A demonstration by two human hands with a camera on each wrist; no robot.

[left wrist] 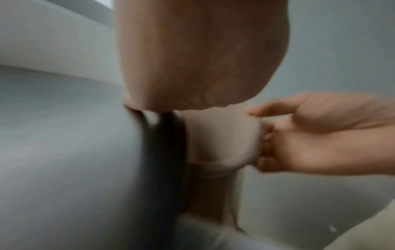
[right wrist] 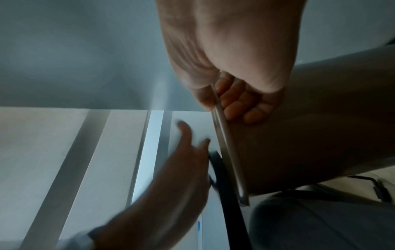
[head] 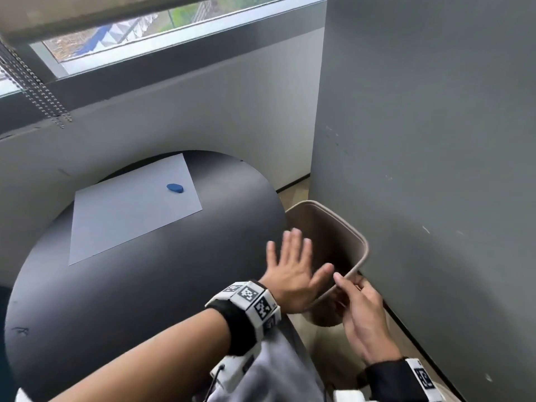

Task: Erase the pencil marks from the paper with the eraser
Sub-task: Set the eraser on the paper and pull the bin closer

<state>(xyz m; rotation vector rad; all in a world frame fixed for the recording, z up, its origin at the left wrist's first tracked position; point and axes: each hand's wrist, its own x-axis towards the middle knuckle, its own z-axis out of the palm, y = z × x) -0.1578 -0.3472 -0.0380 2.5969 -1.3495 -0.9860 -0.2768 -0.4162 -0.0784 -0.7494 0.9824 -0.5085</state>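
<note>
A sheet of white paper (head: 132,210) lies on the dark round table (head: 121,288), and a blue oval eraser (head: 175,188) rests near its far right corner. No pencil marks show on the paper from here. My left hand (head: 293,274) is flat with fingers spread at the table's right edge, next to a beige bin (head: 345,227). My right hand (head: 356,309) grips the bin's near rim (right wrist: 222,121), thumb inside and fingers outside, holding the bin tilted against the table edge. In the left wrist view the right hand (left wrist: 310,135) holds the bin (left wrist: 222,138).
A tall grey partition (head: 435,169) stands close on the right, behind the bin. A low grey wall with a window (head: 145,33) above it runs behind the table. A bead chain (head: 37,91) hangs at the far left. My grey trousers (head: 278,372) are below.
</note>
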